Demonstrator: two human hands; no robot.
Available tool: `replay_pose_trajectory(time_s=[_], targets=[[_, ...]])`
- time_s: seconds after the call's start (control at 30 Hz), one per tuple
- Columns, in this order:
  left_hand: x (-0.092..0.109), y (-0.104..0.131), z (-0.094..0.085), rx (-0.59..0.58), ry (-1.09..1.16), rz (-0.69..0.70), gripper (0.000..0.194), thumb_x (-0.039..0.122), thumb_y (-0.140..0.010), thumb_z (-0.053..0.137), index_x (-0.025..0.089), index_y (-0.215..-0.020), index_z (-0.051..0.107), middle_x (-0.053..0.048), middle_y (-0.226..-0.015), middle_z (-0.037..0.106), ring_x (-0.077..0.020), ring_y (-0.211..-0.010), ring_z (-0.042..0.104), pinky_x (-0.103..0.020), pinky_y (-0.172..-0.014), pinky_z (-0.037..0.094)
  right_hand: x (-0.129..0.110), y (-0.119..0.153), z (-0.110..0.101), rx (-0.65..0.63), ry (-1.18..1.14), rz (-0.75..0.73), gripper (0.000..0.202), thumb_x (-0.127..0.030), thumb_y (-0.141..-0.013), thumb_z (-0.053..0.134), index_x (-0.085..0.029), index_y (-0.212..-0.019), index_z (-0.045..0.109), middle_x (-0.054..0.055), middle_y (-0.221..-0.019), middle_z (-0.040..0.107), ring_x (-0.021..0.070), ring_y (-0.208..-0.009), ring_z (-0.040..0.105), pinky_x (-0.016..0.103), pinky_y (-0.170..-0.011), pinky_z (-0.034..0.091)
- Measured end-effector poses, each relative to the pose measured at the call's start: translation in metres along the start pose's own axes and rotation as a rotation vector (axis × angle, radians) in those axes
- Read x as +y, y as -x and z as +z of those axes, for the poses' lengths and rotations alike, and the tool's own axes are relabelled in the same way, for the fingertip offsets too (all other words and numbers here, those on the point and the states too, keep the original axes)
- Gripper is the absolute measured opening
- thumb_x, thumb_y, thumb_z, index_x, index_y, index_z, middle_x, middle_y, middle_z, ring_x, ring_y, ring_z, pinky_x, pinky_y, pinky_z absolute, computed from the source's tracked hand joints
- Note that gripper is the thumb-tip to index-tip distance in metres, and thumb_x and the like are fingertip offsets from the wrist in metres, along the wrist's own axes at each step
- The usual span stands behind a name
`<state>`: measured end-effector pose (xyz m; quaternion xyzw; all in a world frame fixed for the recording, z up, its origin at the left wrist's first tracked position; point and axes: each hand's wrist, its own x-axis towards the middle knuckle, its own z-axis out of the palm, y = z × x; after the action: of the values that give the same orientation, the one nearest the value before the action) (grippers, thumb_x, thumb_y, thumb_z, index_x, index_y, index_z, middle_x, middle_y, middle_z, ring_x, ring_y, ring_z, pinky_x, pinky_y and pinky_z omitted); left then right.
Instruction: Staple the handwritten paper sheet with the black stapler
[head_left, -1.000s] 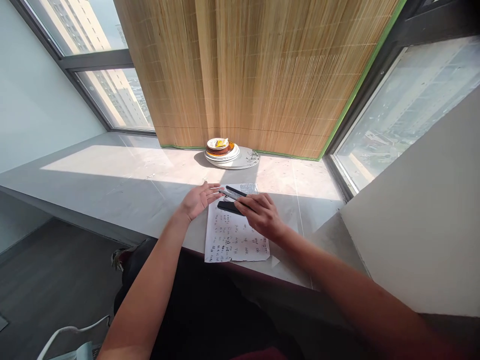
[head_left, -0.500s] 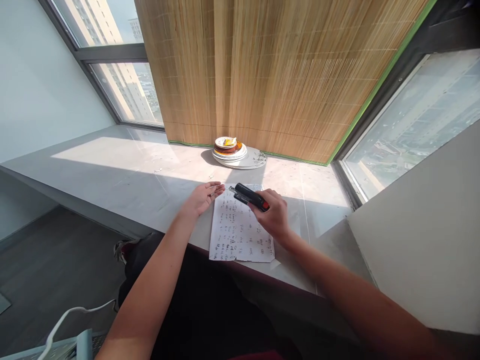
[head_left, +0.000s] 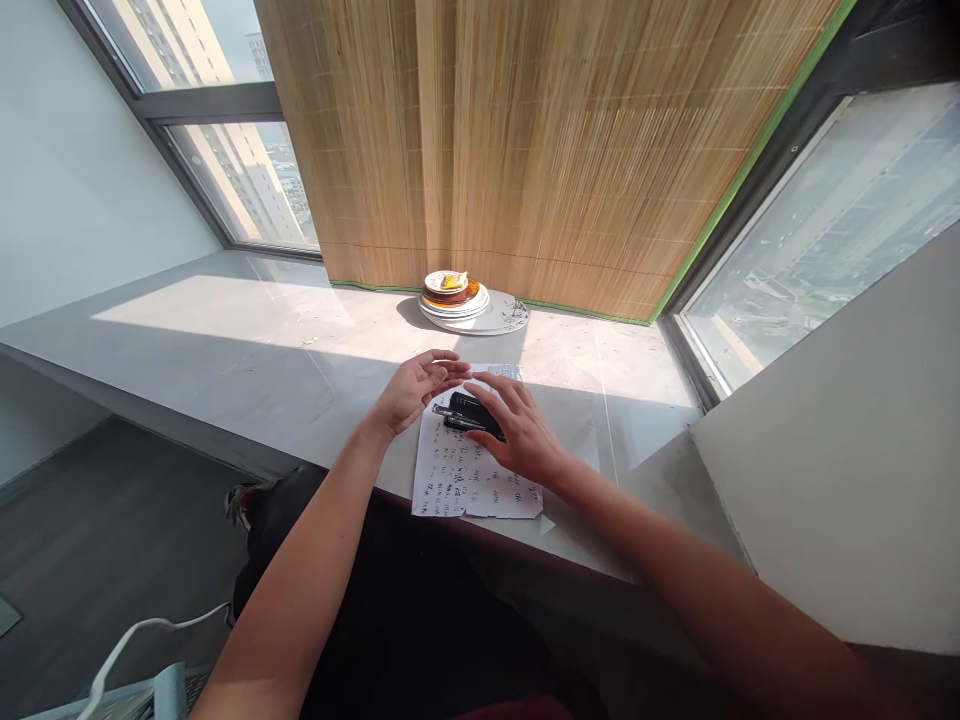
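Note:
A black stapler rests on a sheet of paper with handwriting, its rear partly covered by my right hand. My right hand arches over the stapler with fingers spread, the thumb across its near side and the other fingers reaching past it. Just to the left, my left hand is half turned up, its fingers stretched toward my right fingertips. The fingertips of both hands almost meet above the top of the sheet. Nothing can be made out in the left palm.
Stacked plates with a small yellow item on top stand at the back of the grey ledge. Behind them hangs a bamboo blind. Windows flank it, and a white wall bounds the right. A white cable runs at lower left.
The stapler has come down onto the paper and my right hand has loosened from it, fingers spreading toward the left. My left hand has shifted slightly right.

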<state>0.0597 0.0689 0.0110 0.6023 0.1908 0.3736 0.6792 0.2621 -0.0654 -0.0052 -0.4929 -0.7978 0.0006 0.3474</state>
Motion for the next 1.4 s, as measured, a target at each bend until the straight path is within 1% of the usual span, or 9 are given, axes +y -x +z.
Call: replay_pose_trajectory(time_s=[0.13,0.3,0.47,0.57,0.63,0.73,0.87,1.0,1.4], targets=[[0.008,0.007,0.009,-0.199,-0.101,-0.035,0.068,0.052,-0.091,0.084,0.019,-0.146,0.061,-0.019,-0.125,0.078,-0.0302,-0.110,0.077,-0.039,-0.094,0.061,-0.005,0.000,0.000,-0.071,0.108,-0.087,0.056,-0.034,-0.108,0.061,-0.037,-0.162,0.047,0.004,-0.170,0.047,0.0332,-0.156,0.039,0.056,-0.125,0.036],[0.017,0.012,0.015,-0.244,-0.199,0.094,0.055,0.056,-0.088,0.085,0.021,-0.129,0.075,-0.017,-0.137,0.072,-0.0350,-0.132,0.067,-0.043,-0.107,0.057,-0.004,0.003,0.001,-0.066,0.152,-0.076,0.043,-0.033,-0.111,0.055,-0.038,-0.154,0.058,0.002,-0.158,0.061,0.0329,-0.147,0.048,0.056,-0.119,0.037],[0.019,0.015,0.017,-0.243,-0.209,0.094,0.057,0.062,-0.082,0.087,0.021,-0.121,0.079,-0.016,-0.131,0.073,-0.0366,-0.126,0.070,-0.046,-0.105,0.058,-0.007,0.003,-0.001,-0.052,0.117,-0.064,0.047,-0.034,-0.110,0.058,-0.037,-0.157,0.055,0.005,-0.156,0.063,0.0348,-0.145,0.049,0.057,-0.118,0.037],[0.016,0.009,0.004,-0.134,-0.213,0.158,0.065,0.068,-0.081,0.085,0.020,-0.123,0.075,-0.015,-0.128,0.073,-0.0342,-0.113,0.076,-0.049,-0.105,0.058,0.006,0.000,-0.005,0.128,0.094,0.036,0.034,-0.034,-0.110,0.054,-0.031,-0.141,0.068,0.008,-0.141,0.070,0.0320,-0.131,0.058,0.053,-0.112,0.042],[0.012,-0.001,-0.015,0.076,-0.290,0.234,0.060,0.071,-0.089,0.075,0.018,-0.117,0.074,-0.013,-0.115,0.075,-0.0306,-0.103,0.078,-0.050,-0.104,0.058,0.025,-0.002,-0.010,0.220,0.124,0.162,0.029,-0.033,-0.111,0.049,-0.026,-0.121,0.075,0.010,-0.128,0.073,0.0308,-0.118,0.061,0.051,-0.104,0.045],[0.001,-0.018,-0.050,0.407,-0.682,0.259,0.045,0.057,-0.107,0.053,0.017,-0.106,0.074,-0.014,-0.111,0.076,-0.0299,-0.110,0.074,-0.049,-0.105,0.056,0.059,-0.002,-0.019,0.130,0.225,0.366,0.032,-0.028,-0.109,0.044,-0.022,-0.099,0.074,0.012,-0.115,0.073,0.0312,-0.105,0.060,0.048,-0.090,0.045],[-0.021,-0.034,-0.080,0.327,-1.230,0.052,0.039,0.031,-0.105,0.051,0.020,-0.140,0.065,-0.016,-0.161,0.054,-0.0303,-0.154,0.046,-0.049,-0.127,0.036,0.089,0.001,-0.023,-0.119,0.339,0.562,0.033,-0.024,-0.106,0.042,-0.021,-0.092,0.071,0.016,-0.116,0.070,0.0343,-0.109,0.057,0.048,-0.087,0.044],[-0.037,-0.035,-0.084,0.155,-1.439,-0.130,0.047,0.029,-0.107,0.046,0.015,-0.151,0.055,-0.022,-0.168,0.045,-0.0342,-0.162,0.031,-0.058,-0.130,0.024,0.089,0.000,-0.019,-0.200,0.378,0.593,0.026,-0.025,-0.106,0.041,-0.022,-0.112,0.066,0.016,-0.123,0.067,0.0359,-0.117,0.054,0.049,-0.089,0.046],[-0.028,-0.031,-0.075,0.264,-1.425,-0.038,0.021,0.016,-0.098,0.052,0.022,-0.101,0.071,-0.012,-0.121,0.071,-0.0280,-0.110,0.068,-0.042,-0.098,0.052,0.088,-0.001,-0.013,-0.206,0.421,0.603,0.036,-0.029,-0.107,0.042,-0.021,-0.131,0.068,0.019,-0.146,0.059,0.0405,-0.129,0.051,0.058,-0.099,0.047]])
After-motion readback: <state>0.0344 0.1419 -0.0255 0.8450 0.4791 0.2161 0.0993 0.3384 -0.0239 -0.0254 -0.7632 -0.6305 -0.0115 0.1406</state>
